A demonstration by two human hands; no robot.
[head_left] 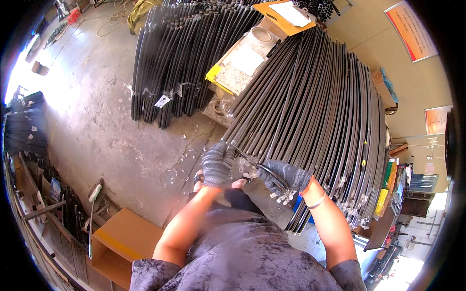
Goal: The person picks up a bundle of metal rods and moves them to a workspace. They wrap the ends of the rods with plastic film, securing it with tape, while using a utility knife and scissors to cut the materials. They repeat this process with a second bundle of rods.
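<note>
Both my hands wear grey knit gloves. My left hand [217,165] grips the near end of a dark metal rod at the left edge of a big stack of long dark rods [315,106]. My right hand [284,177] is closed around black-handled scissors [257,167] whose blades point toward my left hand. Clear plastic wrap scraps [286,195] hang from the rod ends just below my right hand. A bracelet sits on my right wrist.
A second stack of dark rods [179,58] lies on the concrete floor [97,111] at upper left. A cluttered table [242,63] with an orange clipboard and paper stands between the stacks. An open cardboard box [121,242] sits at lower left beside a long-handled tool [92,213].
</note>
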